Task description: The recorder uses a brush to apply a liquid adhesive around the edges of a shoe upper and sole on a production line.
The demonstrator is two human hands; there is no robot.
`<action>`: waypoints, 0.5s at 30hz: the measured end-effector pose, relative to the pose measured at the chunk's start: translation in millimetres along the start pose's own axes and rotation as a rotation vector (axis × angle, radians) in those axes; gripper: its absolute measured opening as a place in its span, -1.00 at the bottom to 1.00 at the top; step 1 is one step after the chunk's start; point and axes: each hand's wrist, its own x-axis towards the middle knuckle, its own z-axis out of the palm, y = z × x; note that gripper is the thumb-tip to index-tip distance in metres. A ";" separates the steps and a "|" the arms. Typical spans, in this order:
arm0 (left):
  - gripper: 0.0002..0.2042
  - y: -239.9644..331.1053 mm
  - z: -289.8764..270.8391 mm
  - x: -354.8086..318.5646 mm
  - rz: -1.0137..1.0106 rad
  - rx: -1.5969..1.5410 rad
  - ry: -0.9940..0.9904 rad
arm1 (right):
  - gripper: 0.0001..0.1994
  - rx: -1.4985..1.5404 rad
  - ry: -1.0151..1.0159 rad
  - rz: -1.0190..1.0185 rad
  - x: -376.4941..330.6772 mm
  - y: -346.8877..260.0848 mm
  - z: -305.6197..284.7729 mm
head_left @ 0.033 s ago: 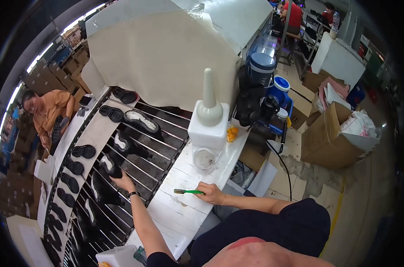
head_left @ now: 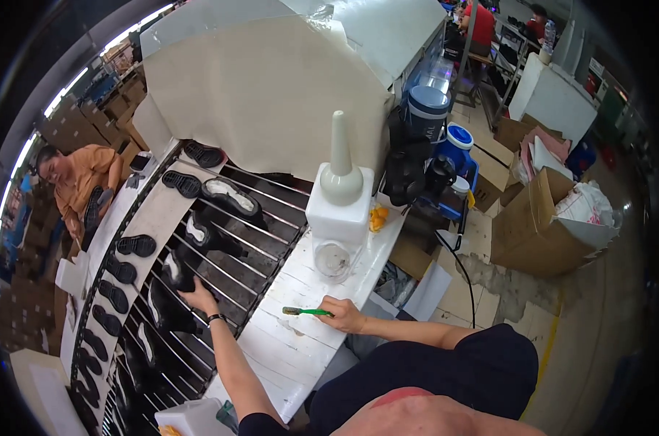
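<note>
My left hand (head_left: 197, 297) grips the end of a black shoe (head_left: 175, 276) that lies on the metal bars of the rack, its whitish underside facing up. Its fingertips are partly hidden against the shoe. Above the white worktop (head_left: 279, 356), my right hand (head_left: 344, 315) is closed round the green handle of a small brush (head_left: 304, 311), whose bristles point left. More black shoes with white undersides, such as one shoe (head_left: 231, 196), lie on the bars. Along the strip beyond them runs a row of black shoe soles (head_left: 136, 245).
A white bottle with a tall nozzle (head_left: 339, 211) stands on the worktop beside a small clear cup (head_left: 333, 261). Another white container (head_left: 191, 418) sits at the near edge. Across the rack, a person in orange (head_left: 90, 182) holds a sole. Cardboard boxes (head_left: 536, 232) and blue jugs (head_left: 457, 145) stand to the right.
</note>
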 end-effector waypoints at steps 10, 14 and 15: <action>-0.65 77.9 -227.0 -93.1 -0.136 -0.477 -0.156 | -0.88 0.128 0.038 0.019 3.5 -0.8 4.2; -0.51 105.8 -293.5 -173.2 -0.277 -0.360 -0.317 | -0.87 0.115 -0.042 0.106 3.1 3.6 0.4; -0.44 113.8 -305.3 -192.0 -0.264 -0.269 -0.336 | -0.86 0.189 -0.045 0.115 2.1 4.9 1.2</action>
